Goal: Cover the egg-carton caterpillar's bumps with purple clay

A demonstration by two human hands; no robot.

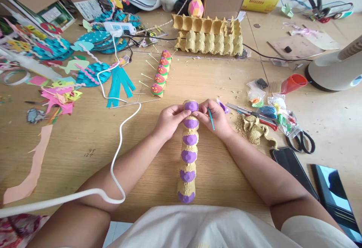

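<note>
A strip of egg carton cups (186, 185) lies lengthwise in front of me, with a purple clay patch on each cup. At its far end, my left hand (171, 121) grips the side of the last cup, the thumb against the purple clay patch (191, 106). From the other side my right hand (216, 119) presses the same cup between thumb and fingers. A thin blue stick tool (211, 119) is tucked in the right hand's fingers and points down. Beyond the hands lies a finished-looking caterpillar (160, 75) with red clay faces and stick feelers.
Egg cartons (212, 43) lie at the back. To the right are a utility knife (249, 115), carton scraps (253, 129), clay bags (268, 112), scissors (302, 142) and a phone (291, 168). A white cable (121, 138) crosses my left forearm; paper crafts (60, 97) crowd the left.
</note>
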